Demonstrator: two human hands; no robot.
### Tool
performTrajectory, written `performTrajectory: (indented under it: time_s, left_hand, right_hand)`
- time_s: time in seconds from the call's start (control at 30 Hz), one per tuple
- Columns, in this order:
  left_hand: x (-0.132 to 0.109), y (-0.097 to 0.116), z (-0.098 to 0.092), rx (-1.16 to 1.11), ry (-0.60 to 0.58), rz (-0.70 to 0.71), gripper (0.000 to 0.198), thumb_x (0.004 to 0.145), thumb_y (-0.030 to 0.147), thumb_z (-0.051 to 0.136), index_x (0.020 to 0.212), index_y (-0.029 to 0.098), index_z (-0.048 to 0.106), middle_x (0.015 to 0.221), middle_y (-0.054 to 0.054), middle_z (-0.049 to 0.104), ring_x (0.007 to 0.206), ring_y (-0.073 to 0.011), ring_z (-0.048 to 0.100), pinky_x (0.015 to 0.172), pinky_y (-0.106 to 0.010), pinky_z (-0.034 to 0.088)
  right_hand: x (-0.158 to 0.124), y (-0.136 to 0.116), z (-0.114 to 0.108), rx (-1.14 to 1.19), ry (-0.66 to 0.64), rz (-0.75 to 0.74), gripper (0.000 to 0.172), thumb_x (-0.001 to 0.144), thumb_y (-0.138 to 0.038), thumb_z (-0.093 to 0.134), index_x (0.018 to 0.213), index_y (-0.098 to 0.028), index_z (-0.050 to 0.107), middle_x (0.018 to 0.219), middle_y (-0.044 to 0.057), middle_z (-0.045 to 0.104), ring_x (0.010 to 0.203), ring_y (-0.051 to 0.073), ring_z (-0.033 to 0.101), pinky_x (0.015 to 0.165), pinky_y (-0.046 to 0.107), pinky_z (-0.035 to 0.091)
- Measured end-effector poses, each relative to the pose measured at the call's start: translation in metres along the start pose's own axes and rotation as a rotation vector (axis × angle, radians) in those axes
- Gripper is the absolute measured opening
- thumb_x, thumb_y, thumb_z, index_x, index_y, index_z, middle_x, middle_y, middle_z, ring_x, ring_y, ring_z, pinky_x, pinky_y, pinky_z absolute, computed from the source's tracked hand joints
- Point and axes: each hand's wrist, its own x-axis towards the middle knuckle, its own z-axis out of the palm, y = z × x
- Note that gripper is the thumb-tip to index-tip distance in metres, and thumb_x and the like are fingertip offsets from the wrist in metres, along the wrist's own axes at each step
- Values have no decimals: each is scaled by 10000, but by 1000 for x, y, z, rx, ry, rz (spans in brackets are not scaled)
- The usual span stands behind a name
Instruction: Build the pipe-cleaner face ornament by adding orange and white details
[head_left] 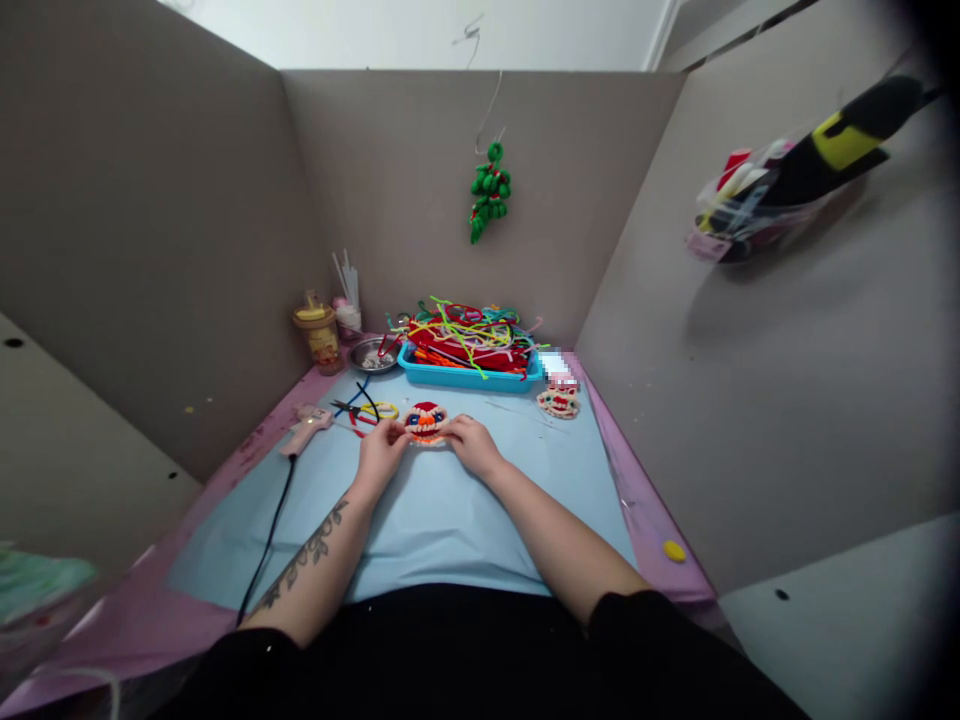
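Observation:
Between my two hands is a small lion-dance-style face [426,422] shaped from fuzzy pipe cleaners, in red, orange and cream with blue eyes. My left hand [384,452] pinches its left edge, and my right hand [471,442] pinches the right edge. The face is turned toward me, low over the blue sheet; I cannot tell whether it touches it. Left of it, close to my left hand, lie pliers with red and yellow handles [363,412]. A similar cream face [559,402] with a red mouth rests on the right side of the sheet.
A blue tray [472,380] heaped with coloured pipe cleaners stands at the back. Beside it are a metal dish [373,356] and a lidded cup [321,338]. A pink glue gun [306,430] trails its cable at left. Grey panels enclose the table; a green ornament [491,192] hangs behind.

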Motion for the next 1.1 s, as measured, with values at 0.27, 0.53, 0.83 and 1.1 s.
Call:
performTrajectory:
  time_s: [0.27,0.53,0.83,1.1]
  left_hand:
    - [8,-6,5,38,6,1,172,703,333,633,759,174,667,725,-31,701,694,-194,638,683,-292,477]
    - [11,-10,6,72,-18,-44,153,694,250,649,807,168,712,787,-68,730,755,-238,666,745,-343,492]
    - [9,-7,4,225,-32,-22,156,748,270,615,845,189,707,829,-64,733,782,-232,659,715,-313,462]
    - [7,-2,4,307,-55,-51,151,771,278,616,874,200,696,871,-50,730,818,-214,650,723,-286,445]
  right_hand:
    - [7,8,6,31,88,128,209,755,-67,560,826,-211,694,864,42,668,858,192,618,842,335,485]
    - [8,15,12,49,99,201,135,749,-117,551,779,-209,645,836,19,659,811,183,598,834,335,471]
    - [11,16,13,-2,79,211,138,738,-93,577,778,-205,646,841,27,610,833,188,577,819,325,456]
    - [12,14,13,1,71,216,125,737,-90,589,751,-208,630,826,19,603,835,185,573,821,315,448]
